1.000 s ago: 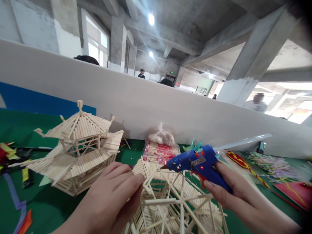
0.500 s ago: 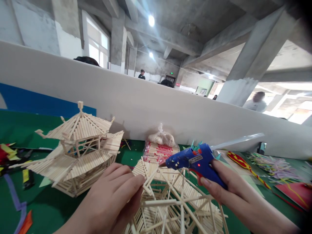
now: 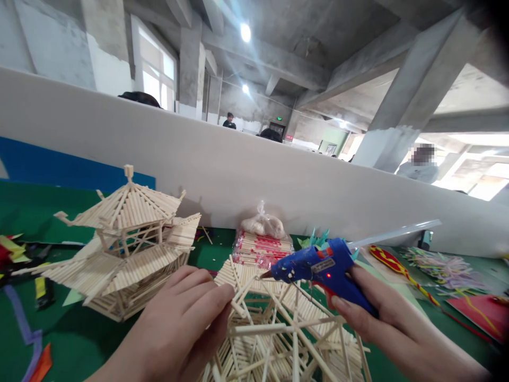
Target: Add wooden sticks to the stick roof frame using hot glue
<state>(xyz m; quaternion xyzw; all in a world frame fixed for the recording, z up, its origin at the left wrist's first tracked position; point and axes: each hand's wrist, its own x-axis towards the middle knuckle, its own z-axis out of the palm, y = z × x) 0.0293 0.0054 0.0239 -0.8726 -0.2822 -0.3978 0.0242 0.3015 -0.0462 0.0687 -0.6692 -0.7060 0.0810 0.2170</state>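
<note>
My right hand is wrapped round the handle of a blue hot glue gun, its red light lit and a clear glue stick jutting from the back. The gun's nozzle points left, close to the tip of a thin wooden stick. That stick is pinched by my left hand, whose fingertips are partly hidden behind the knuckles. Below both hands lies an open framework of wooden sticks with slatted roof panels.
On the left stands a stick-built pagoda model. A plastic bag of wooden sticks rests against the white partition. Coloured paper strips and a red piece lie on the green table at right. People are beyond the partition.
The glue gun has shifted slightly right and down, its nozzle now lower and near the stick's tip. My left hand has barely moved.
</note>
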